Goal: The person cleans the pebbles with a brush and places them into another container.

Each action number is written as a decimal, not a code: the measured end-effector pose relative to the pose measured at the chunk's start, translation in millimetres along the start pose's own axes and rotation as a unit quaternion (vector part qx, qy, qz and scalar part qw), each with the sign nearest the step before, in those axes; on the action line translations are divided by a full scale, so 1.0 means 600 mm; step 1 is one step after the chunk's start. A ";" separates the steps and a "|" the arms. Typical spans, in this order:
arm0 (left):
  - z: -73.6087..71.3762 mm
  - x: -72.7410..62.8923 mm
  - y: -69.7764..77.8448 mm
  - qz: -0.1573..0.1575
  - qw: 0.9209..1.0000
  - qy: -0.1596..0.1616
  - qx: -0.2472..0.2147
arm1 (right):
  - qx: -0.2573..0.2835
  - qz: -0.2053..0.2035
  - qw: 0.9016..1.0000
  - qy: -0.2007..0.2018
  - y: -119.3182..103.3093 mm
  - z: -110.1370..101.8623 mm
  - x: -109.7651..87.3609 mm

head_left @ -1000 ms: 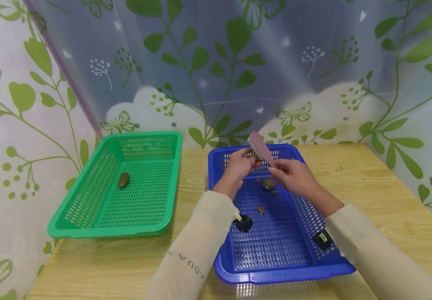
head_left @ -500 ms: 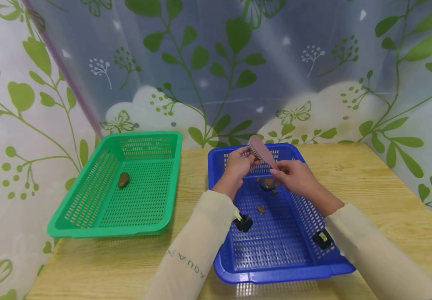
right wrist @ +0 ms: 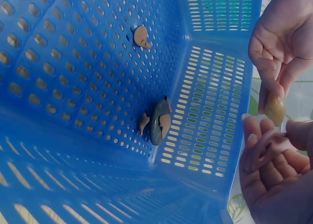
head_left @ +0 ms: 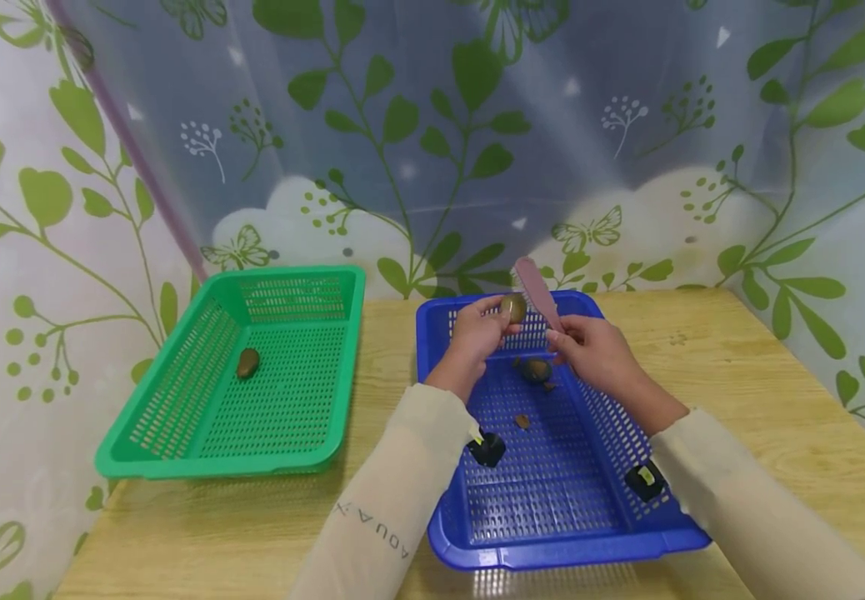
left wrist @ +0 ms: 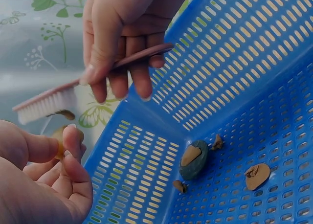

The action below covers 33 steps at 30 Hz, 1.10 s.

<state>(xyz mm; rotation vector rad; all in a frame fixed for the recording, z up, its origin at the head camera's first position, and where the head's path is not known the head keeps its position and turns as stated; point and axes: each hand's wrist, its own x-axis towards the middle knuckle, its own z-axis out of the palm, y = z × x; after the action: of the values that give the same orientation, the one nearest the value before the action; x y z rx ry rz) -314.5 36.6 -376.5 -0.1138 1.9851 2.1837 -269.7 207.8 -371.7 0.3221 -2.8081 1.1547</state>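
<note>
A smooth yellowish-brown stone [head_left: 512, 308] is pinched in my left hand [head_left: 475, 335], above the far end of the blue basket [head_left: 545, 554]. My right hand [head_left: 599, 354] holds a pink brush [head_left: 539, 292] by its handle, white bristles turned toward the stone. Right beside the stone, the brush head tilts up and to the left in the head view. In the left wrist view, a dark flake [left wrist: 61, 114] shows under the bristles [left wrist: 46, 106]. Below the hands, a dark grey stone [right wrist: 157, 126] with a tan patch lies on the basket floor.
Several tan-brown flakes lie in the blue basket, one of them a larger flake [head_left: 522, 422] near its middle. To the left, a green basket [head_left: 215, 468] holds a brown stone [head_left: 248, 363]. Both stand on a wooden table [head_left: 747, 392], with a leaf-patterned curtain [head_left: 417, 142] behind.
The brush first dipped over the stone in my left hand, then lifted up and to the right, uncovering the stone. My left hand has stayed almost in place.
</note>
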 end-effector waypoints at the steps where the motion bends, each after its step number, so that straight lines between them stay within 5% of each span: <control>1: 0.000 0.000 0.000 -0.001 1.000 -0.001 0.001 | 0.004 -0.003 1.000 0.001 0.000 0.000 0.000; 18: -0.003 -0.001 -0.004 0.027 0.999 -0.012 0.022 | -0.002 -0.030 0.997 -0.076 0.005 0.004 0.003; 33: -0.001 0.004 -0.006 0.007 1.000 -0.001 -0.008 | -0.027 0.003 0.999 -0.028 0.003 0.002 -0.001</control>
<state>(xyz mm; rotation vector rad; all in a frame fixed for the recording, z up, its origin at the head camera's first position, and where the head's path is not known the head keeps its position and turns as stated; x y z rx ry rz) -316.0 36.6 -380.1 -0.1001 1.9751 2.2076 -269.6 208.0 -373.7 0.3471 -2.8843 1.0850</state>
